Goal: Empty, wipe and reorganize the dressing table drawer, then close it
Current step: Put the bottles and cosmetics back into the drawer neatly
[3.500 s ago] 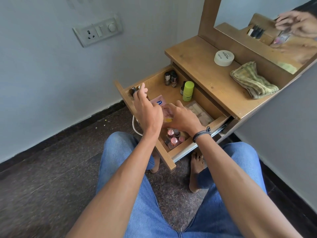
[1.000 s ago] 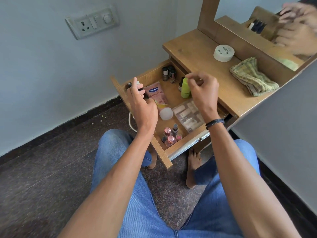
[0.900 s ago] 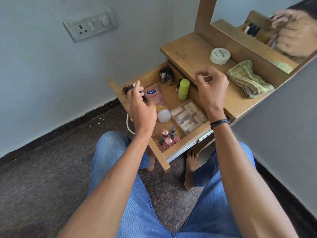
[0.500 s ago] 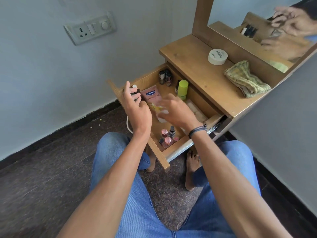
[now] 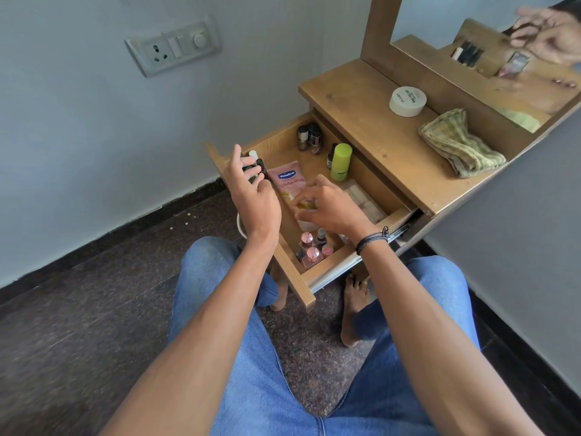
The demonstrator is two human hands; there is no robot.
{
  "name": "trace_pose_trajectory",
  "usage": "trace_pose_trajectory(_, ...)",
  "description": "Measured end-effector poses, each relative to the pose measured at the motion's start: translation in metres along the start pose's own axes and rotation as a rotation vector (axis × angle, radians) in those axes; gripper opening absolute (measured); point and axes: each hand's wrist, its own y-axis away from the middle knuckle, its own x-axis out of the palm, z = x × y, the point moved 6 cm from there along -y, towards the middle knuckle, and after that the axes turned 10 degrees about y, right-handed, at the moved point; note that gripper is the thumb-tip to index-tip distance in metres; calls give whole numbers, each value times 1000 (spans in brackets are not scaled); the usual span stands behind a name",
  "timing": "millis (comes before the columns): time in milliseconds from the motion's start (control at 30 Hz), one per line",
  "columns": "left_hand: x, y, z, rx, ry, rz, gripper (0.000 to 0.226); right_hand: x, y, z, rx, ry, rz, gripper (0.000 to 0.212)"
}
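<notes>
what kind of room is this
Probably a bedroom or dressing corner at home: a wooden dressing table with a mirror, its open drawer holding nail polish bottles and a lotion tube.

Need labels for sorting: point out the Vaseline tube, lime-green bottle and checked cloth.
Vaseline tube [image 5: 287, 176], head view, blue logo on its pink body.
Lime-green bottle [image 5: 341, 162], head view, middle of its side.
Checked cloth [image 5: 460, 146], head view, centre of its folded top.
</notes>
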Motion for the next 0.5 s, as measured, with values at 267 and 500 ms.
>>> trace_pose_trajectory(267,-1,0,0,-14,3,13,67,-2,2,-2,32,-25,54,23)
trace_pose_trajectory(500,0,0,0,-22,-5,24,68,-6,5,-8,31,-33,125,28)
